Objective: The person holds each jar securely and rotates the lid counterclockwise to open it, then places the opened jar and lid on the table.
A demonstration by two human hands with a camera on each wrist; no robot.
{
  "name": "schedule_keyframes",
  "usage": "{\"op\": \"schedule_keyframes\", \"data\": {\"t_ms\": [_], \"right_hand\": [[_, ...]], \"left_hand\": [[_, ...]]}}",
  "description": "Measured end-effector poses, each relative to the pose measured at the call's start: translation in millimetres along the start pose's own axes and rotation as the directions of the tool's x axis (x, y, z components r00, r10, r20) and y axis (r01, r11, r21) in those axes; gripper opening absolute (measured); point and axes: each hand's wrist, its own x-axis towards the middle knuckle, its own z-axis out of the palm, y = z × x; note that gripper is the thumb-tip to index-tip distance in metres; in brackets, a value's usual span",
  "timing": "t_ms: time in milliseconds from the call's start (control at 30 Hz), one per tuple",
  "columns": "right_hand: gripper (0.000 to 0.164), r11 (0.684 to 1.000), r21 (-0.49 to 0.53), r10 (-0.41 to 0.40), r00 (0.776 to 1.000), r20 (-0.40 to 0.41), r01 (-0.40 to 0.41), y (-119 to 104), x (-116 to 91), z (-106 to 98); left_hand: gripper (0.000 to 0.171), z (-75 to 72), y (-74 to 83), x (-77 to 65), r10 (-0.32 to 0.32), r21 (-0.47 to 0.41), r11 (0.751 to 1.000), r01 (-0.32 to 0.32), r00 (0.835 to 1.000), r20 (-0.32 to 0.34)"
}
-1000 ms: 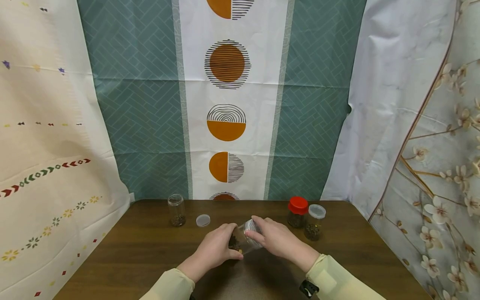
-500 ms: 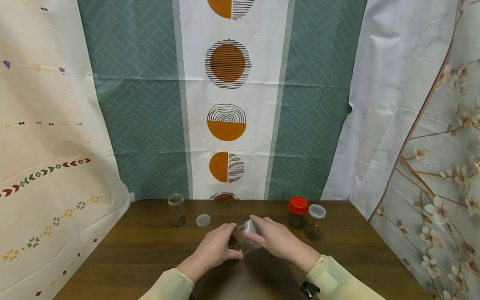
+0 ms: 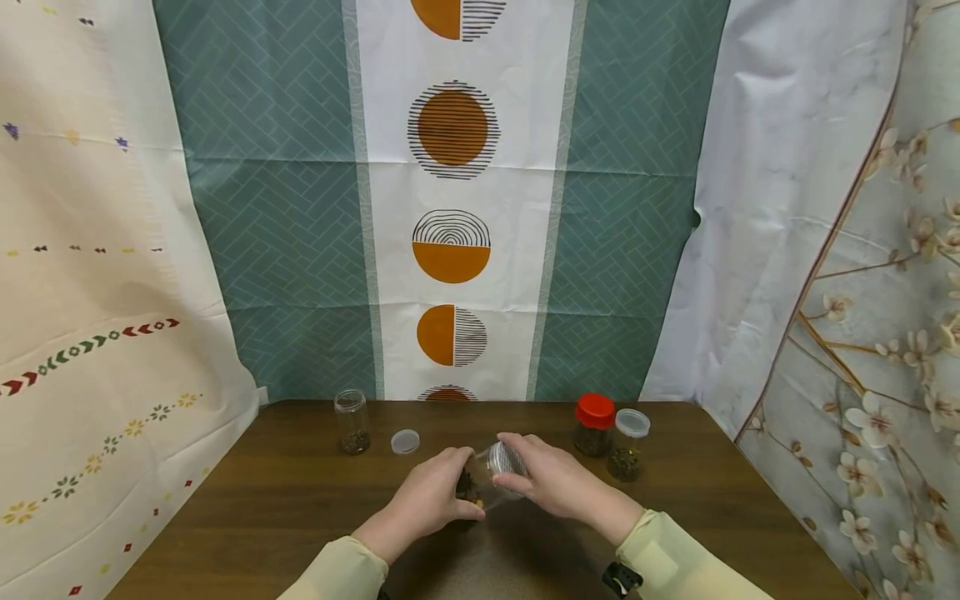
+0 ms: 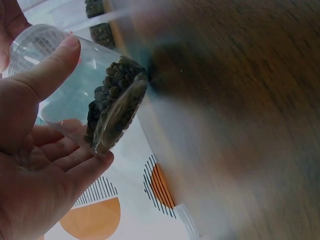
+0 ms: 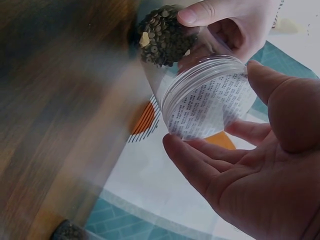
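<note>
One jar [image 3: 482, 482] is leaning between the left hand [image 3: 427, 496] and the right hand [image 3: 553, 475] in the head view, over the surface [image 3: 247, 508]. Its lid [image 3: 506, 460] seems to be sitting on; I cannot tell if it is tight. Behind, the red-topped jar [image 3: 592, 433] and the right jar [image 3: 624, 461] are wearing tops. The left jar [image 3: 352, 427] is standing open, a loose lid [image 3: 406, 442] lying near, so closing it seems undone. In the left wrist view, thumb and fingers are gripping the jar; dark bits [image 4: 112, 85] are piling low. In the right wrist view, bent fingers are holding the lid's edge.
</note>
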Motion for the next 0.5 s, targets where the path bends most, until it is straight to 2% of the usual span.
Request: {"op": "schedule_keyframes", "data": {"t_ms": [300,500], "right_hand": [[0.066,0.999,0.021,-0.040,0.999,0.019,0.040,3.1,-2.2,-1.1],[0.065,0.996,0.034,-0.079,0.996,0.029,0.078,5.4,-4.3,-1.3]], "left_hand": [[0.089,-1.0,0.3,0.1,0.020,0.000,1.000,-0.020,1.000,-0.002],[0.091,-0.9,0.7,-0.1,-0.002,-0.011,1.000,0.002,1.000,0.016]]}}
